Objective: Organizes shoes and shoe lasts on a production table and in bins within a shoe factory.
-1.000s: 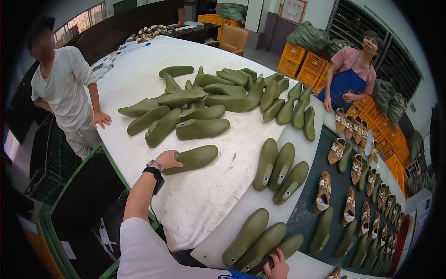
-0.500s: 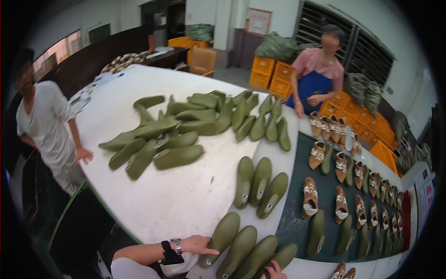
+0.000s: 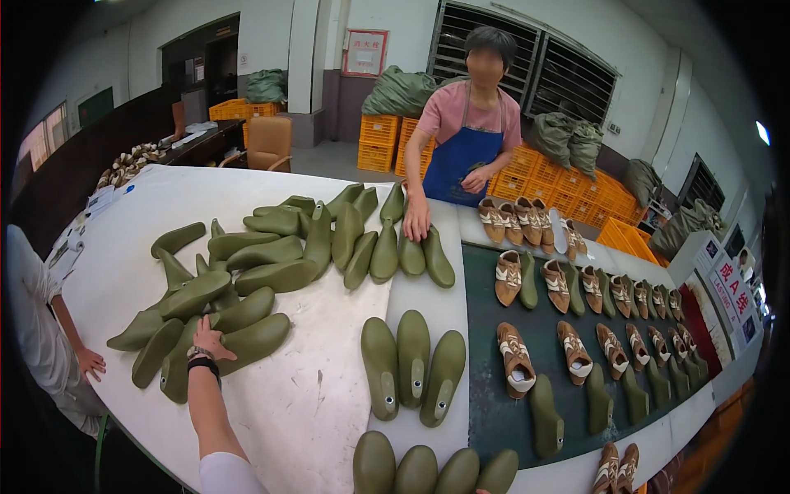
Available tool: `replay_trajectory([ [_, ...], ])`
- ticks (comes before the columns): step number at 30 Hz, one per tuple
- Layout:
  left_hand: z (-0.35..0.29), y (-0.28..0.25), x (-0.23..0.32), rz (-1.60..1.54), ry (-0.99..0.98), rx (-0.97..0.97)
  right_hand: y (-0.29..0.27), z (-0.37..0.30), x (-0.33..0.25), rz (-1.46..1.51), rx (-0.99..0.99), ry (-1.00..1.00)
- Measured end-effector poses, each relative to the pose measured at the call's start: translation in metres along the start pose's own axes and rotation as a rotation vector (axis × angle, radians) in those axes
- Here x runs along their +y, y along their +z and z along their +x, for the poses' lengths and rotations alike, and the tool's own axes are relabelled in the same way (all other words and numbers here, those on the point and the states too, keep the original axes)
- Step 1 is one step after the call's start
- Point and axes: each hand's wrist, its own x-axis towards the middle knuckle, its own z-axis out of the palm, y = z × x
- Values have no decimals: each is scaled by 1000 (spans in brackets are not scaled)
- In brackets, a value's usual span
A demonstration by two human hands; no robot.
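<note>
My left hand [image 3: 213, 341], with a watch at the wrist, reaches over a loose pile of olive-green shoe lasts on the left. Its thumb and fingers are spread, over or against a shoe last [image 3: 176, 366] at the pile's near edge; whether they touch it is unclear. At the bottom edge stands a row of lasts [image 3: 415, 472], cut off by the frame. Only a sliver of my right hand [image 3: 484, 491] shows beside that row, its fingers hidden. Farther up, three upright lasts [image 3: 413, 354] stand side by side on a pale strip.
Across the white table [image 3: 321, 395], a co-worker's hand [image 3: 416, 216] touches lasts. Another person's hand [image 3: 90, 362] rests at the left edge. Brown-and-white shoes [image 3: 516, 354] and lasts line a green belt [image 3: 494, 424] on the right. Orange crates [image 3: 378, 142] stand behind.
My left hand has left the near row of lasts and moved left and away to the pile. My right hand has nearly dropped out of view. The co-worker's hand has reached onto the lasts.
</note>
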Motion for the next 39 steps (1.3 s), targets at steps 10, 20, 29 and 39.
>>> replay_trajectory([
  [10,-4,2,-6,-300,100,73,0,13,-2,-38,-26,21],
  [20,-82,5,141,-329,244,185,1,17,-5,-45,-20,16],
  [29,-56,42,105,-636,261,443,6,9,-6,-37,-34,-15],
  [39,-93,50,-106,-378,-403,266,6,16,-5,-105,10,-40],
])
